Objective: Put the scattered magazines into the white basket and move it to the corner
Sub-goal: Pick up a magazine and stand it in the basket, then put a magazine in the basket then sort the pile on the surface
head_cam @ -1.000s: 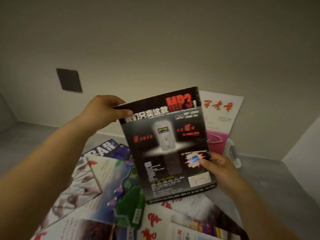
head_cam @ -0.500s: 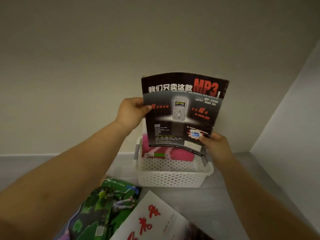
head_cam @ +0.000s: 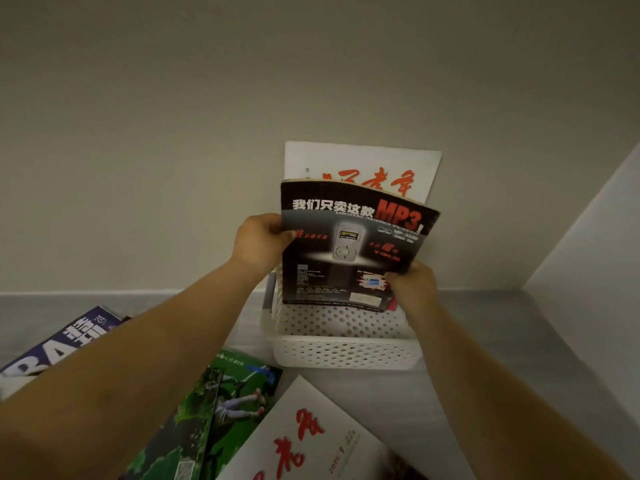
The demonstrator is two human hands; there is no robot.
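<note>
I hold a black magazine with an MP3 player on its cover [head_cam: 349,244] upright, its lower edge dipping into the white perforated basket [head_cam: 343,351]. My left hand [head_cam: 259,244] grips its left edge and my right hand [head_cam: 410,284] grips its lower right corner. A white magazine with red characters [head_cam: 363,164] stands in the basket behind it, leaning on the wall. The basket's inside is mostly hidden by the black magazine.
On the grey floor lie a green magazine [head_cam: 214,410], a white one with red characters [head_cam: 304,441] and a blue-purple one [head_cam: 59,344]. The beige wall stands right behind the basket. A white wall or panel [head_cam: 595,258] closes the right side.
Both hands have lowered the black magazine toward the basket. The white magazine behind it has come into view above its top edge.
</note>
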